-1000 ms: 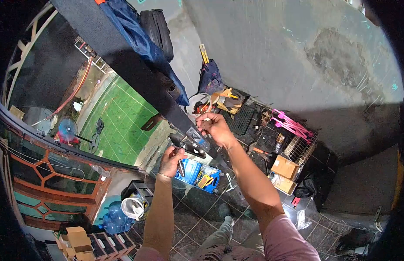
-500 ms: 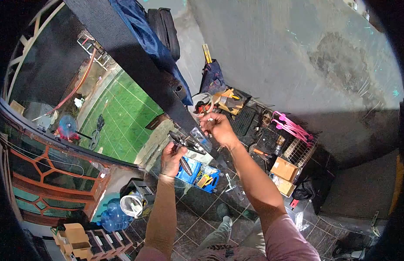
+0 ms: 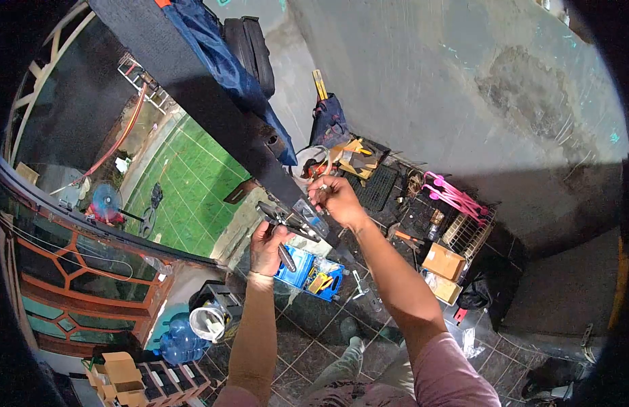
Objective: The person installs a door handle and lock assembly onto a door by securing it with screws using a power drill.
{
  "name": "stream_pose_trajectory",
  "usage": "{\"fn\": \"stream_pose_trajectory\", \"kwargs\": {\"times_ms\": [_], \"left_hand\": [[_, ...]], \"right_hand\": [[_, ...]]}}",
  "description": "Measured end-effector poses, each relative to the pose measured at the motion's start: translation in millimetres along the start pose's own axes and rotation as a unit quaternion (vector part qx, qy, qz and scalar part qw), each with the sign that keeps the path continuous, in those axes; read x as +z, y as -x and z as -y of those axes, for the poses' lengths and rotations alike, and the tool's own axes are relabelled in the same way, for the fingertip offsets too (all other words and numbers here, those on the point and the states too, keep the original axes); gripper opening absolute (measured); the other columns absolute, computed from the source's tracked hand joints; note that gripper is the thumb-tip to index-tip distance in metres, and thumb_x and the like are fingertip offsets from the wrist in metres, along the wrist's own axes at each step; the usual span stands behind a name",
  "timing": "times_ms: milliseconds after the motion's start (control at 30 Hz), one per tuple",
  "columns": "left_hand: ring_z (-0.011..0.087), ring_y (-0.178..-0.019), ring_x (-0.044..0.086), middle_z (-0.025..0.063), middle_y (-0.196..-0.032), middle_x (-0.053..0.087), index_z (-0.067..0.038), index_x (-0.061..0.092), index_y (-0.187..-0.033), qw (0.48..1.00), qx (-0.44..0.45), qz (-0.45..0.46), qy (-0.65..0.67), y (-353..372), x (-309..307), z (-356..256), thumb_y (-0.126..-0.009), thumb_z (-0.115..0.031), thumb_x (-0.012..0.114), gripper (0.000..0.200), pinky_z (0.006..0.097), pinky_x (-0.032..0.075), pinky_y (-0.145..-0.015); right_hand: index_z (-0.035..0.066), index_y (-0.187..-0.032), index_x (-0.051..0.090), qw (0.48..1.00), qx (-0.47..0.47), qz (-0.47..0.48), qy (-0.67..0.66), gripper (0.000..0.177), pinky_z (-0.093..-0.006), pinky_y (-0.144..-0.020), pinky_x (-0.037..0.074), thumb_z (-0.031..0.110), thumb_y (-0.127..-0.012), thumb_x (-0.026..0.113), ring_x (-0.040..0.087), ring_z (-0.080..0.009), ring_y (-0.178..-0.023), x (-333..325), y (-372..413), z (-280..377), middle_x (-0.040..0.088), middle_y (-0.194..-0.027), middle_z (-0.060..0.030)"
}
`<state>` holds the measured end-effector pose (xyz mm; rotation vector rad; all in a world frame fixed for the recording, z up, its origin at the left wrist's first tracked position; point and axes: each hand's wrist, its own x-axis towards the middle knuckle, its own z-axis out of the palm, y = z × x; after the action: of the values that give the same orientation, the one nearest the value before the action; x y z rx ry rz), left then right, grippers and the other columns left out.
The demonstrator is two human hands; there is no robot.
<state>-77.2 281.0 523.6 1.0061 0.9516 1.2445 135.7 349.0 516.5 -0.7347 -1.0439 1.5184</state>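
Observation:
My left hand (image 3: 266, 247) is closed around a dark door handle (image 3: 287, 256) with a long plate, which lies against the lower part of a dark door (image 3: 219, 125). On the other side of the door's edge, my right hand (image 3: 338, 202) has its fingers pinched together. A tiny pale glint shows at those fingertips; what it is, I cannot make out. Just below them, a shiny, clear-and-blue piece (image 3: 313, 216) sits by the door edge, partly hidden. Higher on the door, there is a cut-out hole (image 3: 272, 140).
Below my hands, an open blue tool case (image 3: 297, 268) lies on the dark tiled floor. To the right stand a wire rack (image 3: 469, 234), pink tubing (image 3: 453, 197) and a cardboard box (image 3: 443, 262). A white bucket (image 3: 207, 321) and blue water bottles (image 3: 181, 339) stand lower left. Blue cloth (image 3: 223, 71) hangs over the door.
The view has shifted slightly. Both hands stay in nearly the same place, the left still on the door handle and the right still pinched by the door edge.

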Motion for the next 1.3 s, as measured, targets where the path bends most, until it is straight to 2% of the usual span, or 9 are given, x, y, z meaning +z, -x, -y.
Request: {"fn": "stream_pose_trajectory", "kwargs": {"times_ms": [233, 600, 667, 800, 933, 967, 1100, 1200, 1300], "left_hand": [[0.0109, -0.083, 0.062, 0.0009, -0.094, 0.066, -0.004, 0.063, -0.106, 0.998, 0.025, -0.046, -0.032, -1.7, 23.9, -4.8, -0.084, -0.012, 0.076, 0.027, 0.0288, 0.055, -0.078], [0.013, -0.09, 0.062, 0.0069, -0.103, 0.067, 0.004, 0.059, -0.121, 0.997, 0.013, -0.067, -0.041, -10.2, 27.1, 0.4, -0.08, -0.006, 0.08, 0.048, 0.0269, 0.052, -0.081], [0.015, -0.093, 0.063, 0.0089, -0.106, 0.067, 0.003, 0.057, -0.124, 0.996, 0.027, -0.065, -0.049, -13.1, 22.6, 4.6, -0.08, -0.004, 0.078, 0.049, 0.0297, 0.053, -0.085], [0.0171, -0.091, 0.064, 0.0099, -0.106, 0.065, 0.002, 0.053, -0.126, 0.995, 0.048, -0.046, -0.076, -11.6, 27.7, -1.4, -0.083, -0.006, 0.076, 0.05, 0.0337, 0.057, -0.081], [0.017, -0.092, 0.063, 0.0093, -0.106, 0.063, 0.004, 0.053, -0.127, 0.994, 0.035, -0.022, -0.101, -14.4, 15.8, 3.3, -0.086, -0.007, 0.073, 0.047, 0.0349, 0.056, -0.086], [0.018, -0.095, 0.063, 0.0105, -0.11, 0.062, 0.004, 0.053, -0.128, 0.998, 0.019, -0.011, -0.056, -14.3, 12.9, 4.0, -0.088, -0.008, 0.071, 0.046, 0.0371, 0.056, -0.088], [0.024, -0.106, 0.061, 0.0145, -0.123, 0.059, 0.003, 0.053, -0.13, 0.995, -0.016, -0.005, 0.098, -5.9, 13.1, -7.3, -0.093, -0.009, 0.062, 0.041, 0.046, 0.052, -0.096], [0.0276, -0.112, 0.059, 0.0155, -0.129, 0.057, 0.001, 0.054, -0.129, 0.956, -0.046, 0.021, 0.29, -8.0, -10.3, 18.0, -0.092, -0.007, 0.058, 0.038, 0.05, 0.048, -0.101], [0.028, -0.109, 0.062, 0.0153, -0.123, 0.062, 0.001, 0.06, -0.119, 0.984, 0.024, -0.024, 0.173, 1.4, -7.1, 48.5, -0.09, -0.003, 0.057, 0.03, 0.0491, 0.049, -0.1]], "right_hand": [[0.0, -0.094, 0.064, 1.0, -0.005, -0.012, -0.009, 0.009, -0.0272, -0.061, 0.047, -0.006, -0.09, 0.058, 0.058, -0.0129, -0.072, 3.7, 2.8, -1.6, 0.064, -0.085, -0.0052], [0.0, -0.092, 0.064, 1.0, -0.013, -0.018, -0.016, 0.012, -0.0263, -0.059, 0.046, -0.008, -0.088, 0.056, 0.057, -0.0116, -0.069, 5.6, 1.2, -9.0, 0.065, -0.082, -0.0048], [-0.001, -0.091, 0.063, 1.0, -0.008, -0.028, -0.012, 0.026, -0.0265, -0.058, 0.046, -0.018, -0.08, 0.047, 0.059, -0.0134, -0.069, 5.9, -0.5, -13.3, 0.064, -0.081, -0.0067], [-0.003, -0.092, 0.064, 0.998, -0.027, -0.048, -0.004, 0.031, -0.0262, -0.058, 0.046, -0.02, -0.076, 0.044, 0.058, -0.0129, -0.069, 9.0, 3.5, -10.7, 0.064, -0.081, -0.0072], [0.0, -0.095, 0.066, 0.997, -0.008, -0.075, 0.0, 0.006, -0.0241, -0.061, 0.044, -0.001, -0.091, 0.063, 0.055, -0.0083, -0.07, 11.1, 6.7, -12.3, 0.064, -0.083, -0.0017], [0.001, -0.099, 0.067, 0.998, -0.009, -0.063, 0.012, 0.012, -0.0233, -0.064, 0.045, 0.011, -0.093, 0.068, 0.054, -0.0066, -0.071, 8.2, 6.7, -14.6, 0.064, -0.085, 0.0005], [0.0, -0.103, 0.067, 0.999, -0.004, -0.046, -0.004, 0.011, -0.0233, -0.07, 0.047, 0.007, -0.094, 0.064, 0.057, -0.0067, -0.076, 14.7, 11.7, -7.2, 0.067, -0.09, -0.0006], [0.003, -0.108, 0.063, 0.999, -0.007, -0.018, 0.028, 0.022, -0.0244, -0.07, 0.049, -0.008, -0.092, 0.052, 0.062, -0.0098, -0.08, 10.3, 9.0, -11.8, 0.068, -0.094, -0.0033], [0.006, -0.111, 0.063, 0.999, 0.017, 0.014, 0.026, 0.023, -0.0238, -0.07, 0.048, -0.005, -0.095, 0.049, 0.06, -0.0094, -0.081, -2.9, 3.0, -26.9, 0.067, -0.097, -0.0016]]}}
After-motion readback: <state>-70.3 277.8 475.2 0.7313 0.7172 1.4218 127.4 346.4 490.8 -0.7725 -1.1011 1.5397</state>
